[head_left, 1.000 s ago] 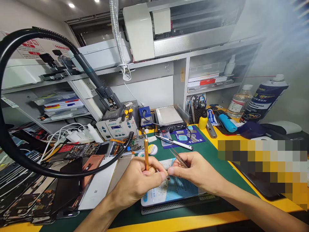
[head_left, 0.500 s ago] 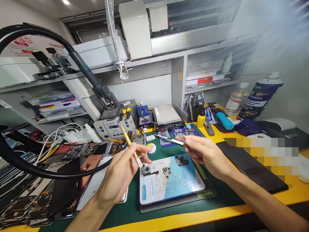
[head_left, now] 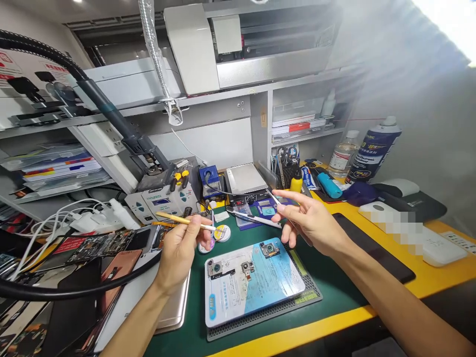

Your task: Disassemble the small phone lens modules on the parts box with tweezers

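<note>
Both hands had pulled back a bit: half a second ago the left hand [head_left: 178, 250] had the tip of its gold pen-like tool [head_left: 178, 218] right by the camera module at the left end of the printed board [head_left: 234, 297], and now that tip was up past the board's far edge, over the yellow-labelled round tin [head_left: 222, 233]. Thumb and fingers were pinching the tool. The right hand [head_left: 308, 218] hovered beyond the board's far right corner, tweezers [head_left: 275, 199] held on the thumb side, index finger stretched out and the other fingers kinda loosely spread. As for the board, the left camera module [head_left: 216, 268], middle camera module [head_left: 247, 268] and right camera module [head_left: 270, 249] all sat on it. Past its far edge lay a white pen [head_left: 256, 217], and off to its right a dark phone [head_left: 375, 248] on the counter [head_left: 347, 317].
</note>
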Tool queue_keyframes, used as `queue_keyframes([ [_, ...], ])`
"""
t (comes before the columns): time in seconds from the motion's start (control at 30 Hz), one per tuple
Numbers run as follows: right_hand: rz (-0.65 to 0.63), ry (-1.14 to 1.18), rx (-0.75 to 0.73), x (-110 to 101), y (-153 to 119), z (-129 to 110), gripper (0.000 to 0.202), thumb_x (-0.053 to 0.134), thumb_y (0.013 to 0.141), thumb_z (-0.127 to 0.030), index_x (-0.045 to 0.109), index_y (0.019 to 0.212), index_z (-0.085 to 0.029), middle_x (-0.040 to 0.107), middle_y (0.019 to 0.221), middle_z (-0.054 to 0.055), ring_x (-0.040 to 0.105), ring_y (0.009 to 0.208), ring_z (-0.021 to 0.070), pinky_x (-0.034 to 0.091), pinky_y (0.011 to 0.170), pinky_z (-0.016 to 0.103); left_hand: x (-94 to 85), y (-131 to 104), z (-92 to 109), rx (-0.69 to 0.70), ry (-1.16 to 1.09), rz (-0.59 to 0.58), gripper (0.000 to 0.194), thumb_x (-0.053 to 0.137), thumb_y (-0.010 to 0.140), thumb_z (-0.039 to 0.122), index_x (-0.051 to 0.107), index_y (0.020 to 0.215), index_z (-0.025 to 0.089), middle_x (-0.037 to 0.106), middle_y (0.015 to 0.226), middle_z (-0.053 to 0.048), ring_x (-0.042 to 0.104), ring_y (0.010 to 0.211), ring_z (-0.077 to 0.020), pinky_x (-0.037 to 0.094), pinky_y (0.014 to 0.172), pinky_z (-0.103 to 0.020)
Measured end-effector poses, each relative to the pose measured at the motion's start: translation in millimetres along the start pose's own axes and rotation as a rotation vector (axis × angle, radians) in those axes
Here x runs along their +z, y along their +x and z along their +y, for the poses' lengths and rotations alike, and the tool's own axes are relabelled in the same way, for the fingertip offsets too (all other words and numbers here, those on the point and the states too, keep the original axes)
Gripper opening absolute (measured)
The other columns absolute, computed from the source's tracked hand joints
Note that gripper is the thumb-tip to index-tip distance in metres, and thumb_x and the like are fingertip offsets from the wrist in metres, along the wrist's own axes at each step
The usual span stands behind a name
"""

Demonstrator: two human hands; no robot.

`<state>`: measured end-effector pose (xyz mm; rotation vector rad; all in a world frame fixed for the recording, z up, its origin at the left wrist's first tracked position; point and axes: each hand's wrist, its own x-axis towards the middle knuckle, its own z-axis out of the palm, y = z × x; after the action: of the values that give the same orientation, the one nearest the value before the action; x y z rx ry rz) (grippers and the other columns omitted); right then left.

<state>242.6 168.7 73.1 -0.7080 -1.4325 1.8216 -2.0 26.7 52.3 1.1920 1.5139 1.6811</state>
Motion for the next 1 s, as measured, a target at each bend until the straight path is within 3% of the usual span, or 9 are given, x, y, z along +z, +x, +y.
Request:
queue_keyframes([
  [0.1,0.045,0.051,-0.017,-6,3,-1,0.035,0.08,0.08,-0.025,0.07,0.112,-0.014,0.075,0.067,0.003,0.069,0.042,0.0175,0.054,0.036,0.024,-5.0,-1,-4,-0.02,-0.009,0.013,0.029,0.062,0.099,0.043,0.066,0.098,0.014,0.063,0.077,0.003,0.059,0.062,-0.0103,0.051,0.061,-0.026],
  [0.2,0.044,0.12,0.007,-11,5,-4,0.018,0.069,0.08,-0.02,0.075,0.095,-0.012,0.079,0.071,0.009,0.075,0.054,0.0217,0.06,0.047,0.028,-9.5,-5,-4,-0.06,-0.014,0.001,0.026,0.071,0.092,0.039,0.067,0.102,0.015,0.066,0.079,0.002,0.06,0.062,-0.0096,0.051,0.061,-0.024],
  [0.37,-0.021,0.226,0.051,-13,2,-9,0.035,0.051,0.083,-0.023,0.078,0.101,-0.011,0.083,0.101,0.016,0.08,0.088,0.0304,0.065,0.072,0.04,-11.1,-13,-1,-0.104,0.01,-0.068,0.028,0.077,0.087,0.038,0.072,0.103,0.016,0.071,0.082,-0.002,0.063,0.063,-0.0114,0.053,0.062,-0.023],
  [0.53,-0.095,0.287,0.092,-12,-1,-10,0.047,0.04,0.095,-0.033,0.079,0.106,-0.011,0.081,0.111,0.015,0.078,0.1,0.0323,0.065,0.079,0.044,-9.3,-24,3,-0.098,0.051,-0.079,0.025,0.077,0.086,0.041,0.076,0.095,0.017,0.072,0.084,-0.004,0.064,0.065,-0.0135,0.056,0.058,-0.021],
  [0.63,-0.126,0.294,0.113,-11,-4,-10,0.043,0.042,0.093,-0.028,0.081,0.103,-0.012,0.081,0.111,0.013,0.078,0.1,0.0319,0.065,0.078,0.043,-7.4,-28,7,-0.077,0.061,-0.068,0.025,0.078,0.084,0.042,0.076,0.092,0.018,0.071,0.078,-0.003,0.062,0.06,-0.0123,0.055,0.055,-0.02],
  [0.8,-0.091,0.246,0.086,-2,-5,-6,0.022,0.062,0.087,-0.014,0.079,0.1,-0.015,0.082,0.104,0.01,0.08,0.092,0.0267,0.067,0.071,0.034,-3.8,-28,9,-0.069,0.049,-0.063,0.025,0.078,0.084,0.043,0.075,0.091,0.019,0.073,0.077,-0.004,0.061,0.056,-0.0116,0.054,0.049,-0.019],
  [0.9,-0.044,0.194,0.053,5,-3,0,0.012,0.07,0.091,-0.022,0.077,0.097,-0.014,0.083,0.09,0.01,0.081,0.079,0.023,0.066,0.061,0.028,-3.8,-28,7,-0.076,0.045,-0.057,0.026,0.079,0.083,0.043,0.075,0.092,0.019,0.074,0.078,-0.005,0.06,0.056,-0.0115,0.053,0.048,-0.018],
  [1.0,-0.026,0.15,0.023,10,-2,6,0.015,0.076,0.089,-0.028,0.074,0.093,-0.013,0.081,0.078,0.009,0.078,0.064,0.0208,0.063,0.05,0.025,-4.9,-30,4,-0.077,0.047,-0.062,0.026,0.079,0.083,0.042,0.074,0.093,0.018,0.074,0.079,-0.005,0.06,0.057,-0.0116,0.053,0.049,-0.018],
])
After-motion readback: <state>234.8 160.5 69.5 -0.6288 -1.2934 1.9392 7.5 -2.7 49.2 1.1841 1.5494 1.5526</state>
